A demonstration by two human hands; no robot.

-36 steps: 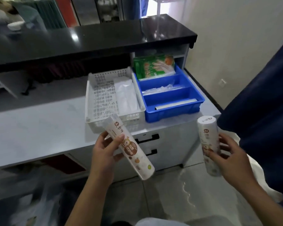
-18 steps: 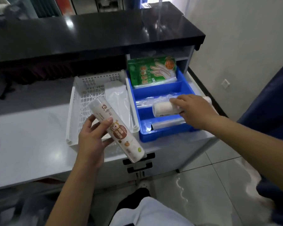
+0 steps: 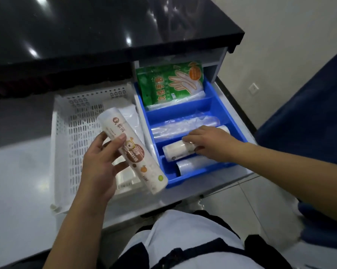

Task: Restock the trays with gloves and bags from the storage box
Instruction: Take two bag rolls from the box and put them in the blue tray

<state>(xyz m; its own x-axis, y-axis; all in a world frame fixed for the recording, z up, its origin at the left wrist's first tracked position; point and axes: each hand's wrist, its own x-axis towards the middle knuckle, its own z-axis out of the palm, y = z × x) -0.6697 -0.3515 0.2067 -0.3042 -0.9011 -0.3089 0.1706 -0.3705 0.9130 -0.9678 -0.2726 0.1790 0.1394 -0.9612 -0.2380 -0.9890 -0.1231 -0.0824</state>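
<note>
My left hand (image 3: 100, 162) grips a white roll of bags (image 3: 132, 152) with a brown label, held tilted over the white perforated tray (image 3: 76, 136). My right hand (image 3: 206, 142) lies over a second white bag roll (image 3: 175, 151) in the front compartment of the blue divided tray (image 3: 212, 107), fingers curled on its top. A clear roll (image 3: 191, 164) lies in front of it in the same compartment. Clear plastic bags (image 3: 183, 126) fill the middle compartment. A green pack of gloves (image 3: 171, 82) leans in the back compartment.
Both trays sit on a white counter (image 3: 18, 171) under a black shelf top (image 3: 105, 26). White plastic packs (image 3: 129, 113) lie in the perforated tray. A blue fabric mass (image 3: 309, 123) stands at the right, over a tiled floor (image 3: 251, 200).
My right hand has lowered its roll from above the blue tray into the front compartment. The left hand has kept its roll over the white tray. The view has moved closer.
</note>
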